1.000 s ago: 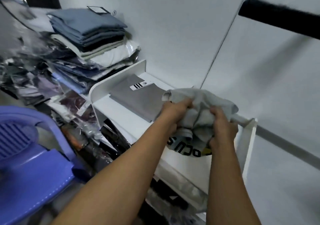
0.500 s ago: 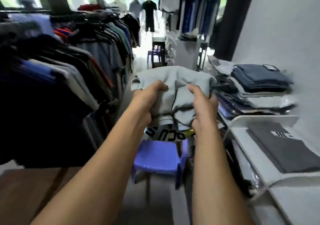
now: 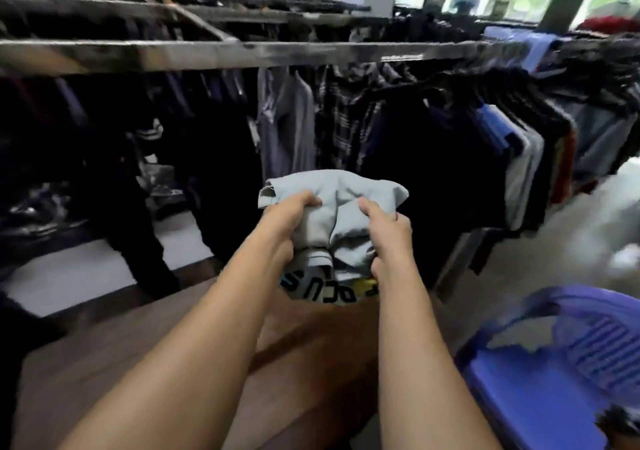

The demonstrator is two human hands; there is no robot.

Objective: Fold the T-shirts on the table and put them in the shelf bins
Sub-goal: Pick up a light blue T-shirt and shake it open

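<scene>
The only readable print is on the grey T-shirt [image 3: 346, 200]: black block letters [image 3: 322, 292] along its hanging lower edge, seen upside down (roughly "OCUS", with both ends lost in the folds). Nothing can be made out on the yellow patch [image 3: 367, 285] just beside them.

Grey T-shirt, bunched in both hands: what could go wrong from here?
1. The grey T-shirt is crumpled, not folded; gripped this way by the left hand and right hand, it would likely crease further.
2. Its printed part hangs loose below the hands and might slip or drag.
3. The blue chair sits close on the right; a bump is possible.
</scene>
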